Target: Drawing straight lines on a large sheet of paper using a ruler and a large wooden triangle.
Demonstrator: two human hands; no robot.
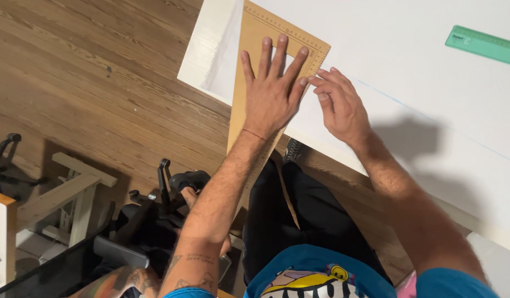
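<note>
Far left of the pressing hand, a wooden floor fills the view, with a pale wooden stand and black chair parts near the lower edge, well apart from both hands.

Left hand: laid flat, palm down, fingers spread apart, pressing on a tan wooden triangular ruler. Nothing is enclosed by the fingers; the hand bears on the ruler's upper face only. The ruler lies across the edge of a white board; its wide graduated end extends above the fingertips, and its narrow end runs down beneath the wrist and forearm, past the board edge, toward the person's dark trousers.

Right hand: just beside the left hand, on its right, fingers curled together at the ruler's slanted right edge and resting on the white board. The fingertips meet the left hand's little finger. Whether anything is pinched between these fingers cannot be determined.

Right of the right hand, a faint blue line runs diagonally across the board. Far upper right, well apart, lies a green plastic ruler.
</note>
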